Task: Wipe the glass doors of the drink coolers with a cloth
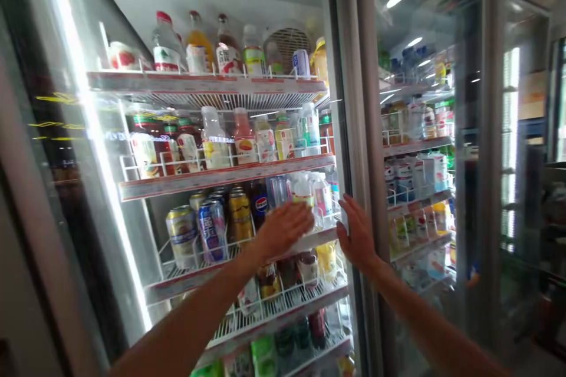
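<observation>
Pepsi logo (261, 204) on dark bottle (258, 189); other labels (228, 59) too blurred.

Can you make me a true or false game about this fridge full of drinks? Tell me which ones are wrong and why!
1. The right hand is beside the metal frame. True.
2. The left hand is wrapped around a bottle. False: the left hand is stretched out flat, in front of the drinks.
3. A gold can stands to the right of a blue can. True.
4. The clear bottle with the red cap is on the bottom shelf. False: that red-capped bottle is on the top shelf.
5. The light strip on the left side is glowing. True.
</observation>
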{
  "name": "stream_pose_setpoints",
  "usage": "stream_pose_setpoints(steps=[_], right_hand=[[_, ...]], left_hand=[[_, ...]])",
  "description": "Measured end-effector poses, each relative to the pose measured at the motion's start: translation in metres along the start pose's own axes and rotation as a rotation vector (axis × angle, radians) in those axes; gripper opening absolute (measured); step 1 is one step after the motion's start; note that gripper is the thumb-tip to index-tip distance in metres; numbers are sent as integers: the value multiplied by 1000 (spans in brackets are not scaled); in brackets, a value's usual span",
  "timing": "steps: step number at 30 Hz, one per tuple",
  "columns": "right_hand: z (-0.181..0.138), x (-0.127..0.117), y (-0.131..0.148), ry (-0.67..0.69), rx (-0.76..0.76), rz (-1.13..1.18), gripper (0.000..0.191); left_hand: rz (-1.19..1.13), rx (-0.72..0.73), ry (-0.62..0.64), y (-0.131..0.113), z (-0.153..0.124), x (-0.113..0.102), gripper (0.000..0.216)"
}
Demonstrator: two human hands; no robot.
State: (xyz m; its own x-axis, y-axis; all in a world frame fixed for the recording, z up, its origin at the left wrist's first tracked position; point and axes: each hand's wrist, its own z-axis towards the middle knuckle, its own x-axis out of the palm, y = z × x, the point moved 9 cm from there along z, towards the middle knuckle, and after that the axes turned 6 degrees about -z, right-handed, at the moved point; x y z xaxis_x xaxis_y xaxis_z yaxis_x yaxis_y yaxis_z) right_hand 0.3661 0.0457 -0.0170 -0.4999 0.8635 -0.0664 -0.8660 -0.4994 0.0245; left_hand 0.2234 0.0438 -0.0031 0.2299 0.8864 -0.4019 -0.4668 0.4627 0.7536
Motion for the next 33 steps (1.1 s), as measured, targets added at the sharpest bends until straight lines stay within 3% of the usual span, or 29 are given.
stream_pose_setpoints(steps=[2,4,7,9,12,14,15,18,19,21,24,25,26,29,30,31,33], right_hand=[[4,4,9,-15,-2,32,48],[8,11,20,-8,-17,63,49],[12,21,35,27,-59,93,50],[14,26,41,41,-71,99,51],[18,32,41,38,-41,90,53],[19,38,41,45,-18,77,54],[19,41,41,54,-15,68,54],[16,49,46,99,-53,37,52],[15,50,48,106,-72,27,52],[12,52,50,114,-100,16,50],[10,52,51,107,-98,24,50],[9,53,51,102,-92,28,51],[9,52,51,96,-86,32,51],[8,52,50,84,-84,40,52],[7,52,50,87,-91,45,53],[6,52,50,91,-100,52,54],[4,51,50,92,-112,70,54]], left_hand=[[112,-284,-90,41,-3,-26,40],[152,-378,-122,51,-9,-37,40],[39,-40,-16,15,-17,-26,33],[18,50,16,16,-25,-29,35],[177,-334,-140,76,-32,-61,43],[247,-486,-212,90,-37,-74,44],[236,-442,-191,82,-35,-70,43],[97,-71,-10,28,-35,-41,37],[70,-13,27,20,-39,-37,36],[104,-109,3,34,-48,-44,38],[255,-492,-190,79,-63,-76,46],[270,-531,-213,81,-64,-78,48],[254,-483,-190,74,-61,-73,48],[121,-67,21,30,-46,-41,45],[103,-2,54,26,-45,-38,45],[114,-22,45,33,-44,-42,47],[197,-292,-96,72,-44,-67,51]])
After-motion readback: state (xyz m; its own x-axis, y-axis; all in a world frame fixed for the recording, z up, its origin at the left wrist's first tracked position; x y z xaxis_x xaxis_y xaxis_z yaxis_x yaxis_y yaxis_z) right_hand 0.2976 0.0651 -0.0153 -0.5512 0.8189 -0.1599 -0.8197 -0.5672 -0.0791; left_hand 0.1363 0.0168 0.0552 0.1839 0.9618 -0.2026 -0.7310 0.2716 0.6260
